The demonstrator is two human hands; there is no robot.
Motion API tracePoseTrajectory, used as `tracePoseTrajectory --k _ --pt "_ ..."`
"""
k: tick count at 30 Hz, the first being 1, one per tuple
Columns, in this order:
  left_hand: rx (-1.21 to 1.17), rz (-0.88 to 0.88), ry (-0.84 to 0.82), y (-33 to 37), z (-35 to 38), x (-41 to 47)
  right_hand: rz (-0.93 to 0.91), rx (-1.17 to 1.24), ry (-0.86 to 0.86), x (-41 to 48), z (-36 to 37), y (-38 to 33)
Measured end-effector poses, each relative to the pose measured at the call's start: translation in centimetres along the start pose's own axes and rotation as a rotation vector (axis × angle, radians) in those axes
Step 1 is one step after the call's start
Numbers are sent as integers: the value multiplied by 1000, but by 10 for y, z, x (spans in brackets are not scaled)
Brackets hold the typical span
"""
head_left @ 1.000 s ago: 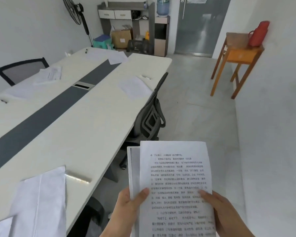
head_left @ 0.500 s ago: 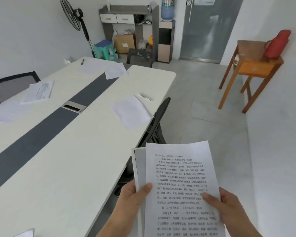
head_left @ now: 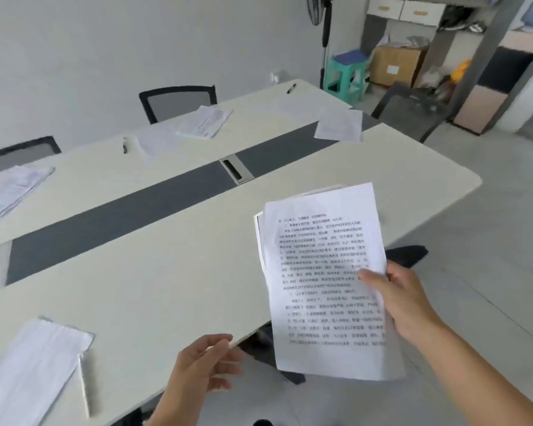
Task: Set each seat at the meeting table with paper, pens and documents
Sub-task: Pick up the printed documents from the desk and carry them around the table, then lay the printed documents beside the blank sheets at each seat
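My right hand (head_left: 403, 299) grips a stack of printed documents (head_left: 323, 272) by its right edge, held over the near edge of the cream meeting table (head_left: 173, 287). My left hand (head_left: 203, 370) hovers below the table's edge, fingers loosely curled, holding nothing. White paper sheets (head_left: 34, 373) with a silver pen (head_left: 85, 392) beside them lie at the near left seat. Across the table lie more documents (head_left: 203, 121), another paper pile (head_left: 10, 189), a sheet (head_left: 339, 126) and a black pen (head_left: 290, 88).
A dark strip with cable boxes (head_left: 236, 170) runs down the table's middle. Black chairs (head_left: 176, 101) stand along the far side, another (head_left: 410, 109) at the table's end. A green stool (head_left: 346, 76), fan stand (head_left: 325, 41) and cardboard box (head_left: 396, 64) crowd the far corner.
My left hand has let go of the stack, which now hangs from my right hand alone. The view has swung left toward the table, and the stack has moved over its edge.
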State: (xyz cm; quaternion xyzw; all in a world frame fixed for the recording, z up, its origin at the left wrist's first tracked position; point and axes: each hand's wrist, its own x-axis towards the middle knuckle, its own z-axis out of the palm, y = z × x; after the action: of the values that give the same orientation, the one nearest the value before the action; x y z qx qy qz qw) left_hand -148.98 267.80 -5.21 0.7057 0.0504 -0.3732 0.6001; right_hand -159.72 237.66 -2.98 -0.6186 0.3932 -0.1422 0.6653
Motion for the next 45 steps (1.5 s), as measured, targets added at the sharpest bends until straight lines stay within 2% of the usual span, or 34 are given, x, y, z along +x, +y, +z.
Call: tracePoseTrajectory --k 3,7,13,19,24,33,38,42,45 --pt "-81 -35 123 -3 -15 1 65 25 -143 66 41 -18" --pt "-164 -37 234 5 -37 12 198 43 -244 140 106 -15" --pt "-212 3 330 27 -64 40 354 -156 -188 204 187 49" --pt "-196 -32 321 34 -76 69 440 -434 -122 230 207 104" --pt "-147 -25 287 44 -76 96 375 -642 -147 242 171 89" --pt "-92 8 85 78 -2 151 312 -561 28 254 32 51" --pt "-28 9 23 93 55 176 234 -714 41 280 -36 43" --pt "123 18 54 95 111 209 120 -939 -19 321 -78 42" --pt "348 48 111 83 160 238 83 -1016 -71 360 -96 47"
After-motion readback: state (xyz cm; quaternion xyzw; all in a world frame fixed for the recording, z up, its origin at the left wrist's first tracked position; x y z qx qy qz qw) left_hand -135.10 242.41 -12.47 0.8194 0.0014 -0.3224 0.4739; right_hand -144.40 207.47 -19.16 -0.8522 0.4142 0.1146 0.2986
